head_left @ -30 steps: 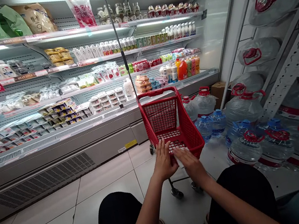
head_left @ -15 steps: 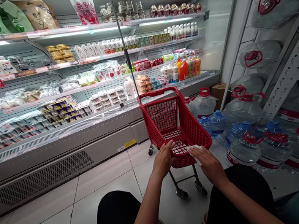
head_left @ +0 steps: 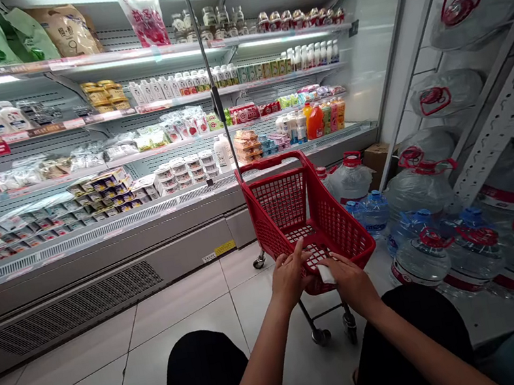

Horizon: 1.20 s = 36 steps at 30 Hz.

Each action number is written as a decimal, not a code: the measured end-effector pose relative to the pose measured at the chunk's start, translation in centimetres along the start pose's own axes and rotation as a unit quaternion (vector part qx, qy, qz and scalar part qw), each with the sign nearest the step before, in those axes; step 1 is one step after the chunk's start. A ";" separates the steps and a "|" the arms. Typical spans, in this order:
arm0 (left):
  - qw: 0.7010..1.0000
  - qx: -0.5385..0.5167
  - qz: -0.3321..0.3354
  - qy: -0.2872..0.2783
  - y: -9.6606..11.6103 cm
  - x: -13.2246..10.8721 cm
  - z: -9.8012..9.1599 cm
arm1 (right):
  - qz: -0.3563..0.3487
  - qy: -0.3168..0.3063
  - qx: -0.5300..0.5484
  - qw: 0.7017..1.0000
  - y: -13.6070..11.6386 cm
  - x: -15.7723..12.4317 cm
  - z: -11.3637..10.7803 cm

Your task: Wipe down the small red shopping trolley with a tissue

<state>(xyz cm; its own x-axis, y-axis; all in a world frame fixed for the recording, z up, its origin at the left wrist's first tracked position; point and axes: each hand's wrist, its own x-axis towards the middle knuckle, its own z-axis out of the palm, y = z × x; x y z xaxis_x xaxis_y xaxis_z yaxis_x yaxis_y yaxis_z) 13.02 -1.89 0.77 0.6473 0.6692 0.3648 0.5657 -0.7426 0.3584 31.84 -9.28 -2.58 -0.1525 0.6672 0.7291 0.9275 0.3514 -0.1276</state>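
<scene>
A red shopping cart [head_left: 336,221] stands before a refrigerated case [head_left: 188,251], its near rim partly hidden. There, the right hand [head_left: 352,282] clasps a white cloth or tissue [head_left: 326,274], mostly covered; whether the left hand [head_left: 289,279] grips the rim cannot be told. The case, cropped at left, holds bottles [head_left: 159,90] and tubs [head_left: 179,173].
</scene>
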 end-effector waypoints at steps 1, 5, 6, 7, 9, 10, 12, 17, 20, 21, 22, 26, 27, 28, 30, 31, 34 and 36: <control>1.000 -0.001 0.001 0.004 0.2 0.0 0.1 | 0.007 0.004 -0.002 1.000 -0.3 0.2 0.2; 1.000 0.002 -0.004 0.023 0.4 0.2 0.3 | 0.005 0.010 -0.002 1.000 -2.3 1.0 1.4; 1.000 0.004 -0.003 0.029 0.2 0.2 0.2 | -0.002 0.011 0.000 1.000 -2.7 1.0 1.5; 0.999 0.006 0.001 0.032 -0.1 0.1 0.0 | -0.014 0.014 0.003 1.000 -2.9 0.8 1.6; 0.999 0.012 0.016 0.036 -0.6 -0.3 -0.2 | -0.052 0.019 0.012 0.998 -2.5 -0.1 1.3; 0.999 0.017 0.025 0.037 -0.9 -0.5 -0.3 | -0.072 0.017 0.019 0.997 -1.9 -0.7 1.0; 0.998 0.031 0.039 0.039 -1.4 -1.0 -0.5 | -0.097 0.009 0.032 0.995 0.4 -1.9 0.1; 0.996 0.047 0.054 0.043 -1.2 -1.8 -0.3 | -0.063 0.011 0.027 0.998 8.2 -3.9 -2.6; 0.996 0.036 0.045 0.061 -0.2 -1.5 0.5 | -0.031 0.019 0.001 0.999 10.0 -4.1 -3.2; 0.996 0.036 0.042 0.069 0.2 -1.4 1.0 | -0.018 0.022 -0.001 1.000 9.7 -3.9 -3.0; 0.995 0.038 0.037 0.079 0.5 -1.3 1.5 | -0.006 0.025 0.001 1.000 8.9 -3.7 -2.8; 0.992 0.064 0.014 0.112 0.8 -0.9 3.2 | 0.001 0.017 0.038 0.999 3.9 -2.2 -1.3; 0.991 0.071 0.013 0.112 0.6 -0.9 3.3 | -0.003 0.012 0.046 0.999 2.8 -1.8 -1.2; 0.991 0.076 0.016 0.105 0.2 -1.0 3.2 | -0.007 0.009 0.051 0.999 1.9 -1.3 -1.1; 0.993 0.080 0.028 0.078 -0.9 -1.1 2.5 | -0.017 0.005 0.059 0.998 0.8 -0.6 -1.3; 0.995 0.079 0.035 0.060 -1.5 -1.2 1.9 | -0.022 0.002 0.063 0.998 0.5 -0.3 -1.5; 0.996 0.070 0.051 0.015 -3.1 -1.6 0.0 | -0.039 -0.008 0.078 0.996 -0.1 0.2 -2.0; 0.996 0.065 0.056 0.001 -3.9 -2.0 -1.1 | -0.050 -0.010 0.085 0.995 -0.5 0.3 -2.0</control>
<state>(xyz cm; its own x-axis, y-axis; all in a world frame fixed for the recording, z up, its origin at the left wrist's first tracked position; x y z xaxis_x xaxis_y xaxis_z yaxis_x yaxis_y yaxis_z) 8.96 -0.25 -0.42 0.7095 0.5812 0.3985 0.5506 -0.8102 0.2013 32.06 -10.58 -0.98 -0.2490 0.6358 0.7306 0.8362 0.5217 -0.1690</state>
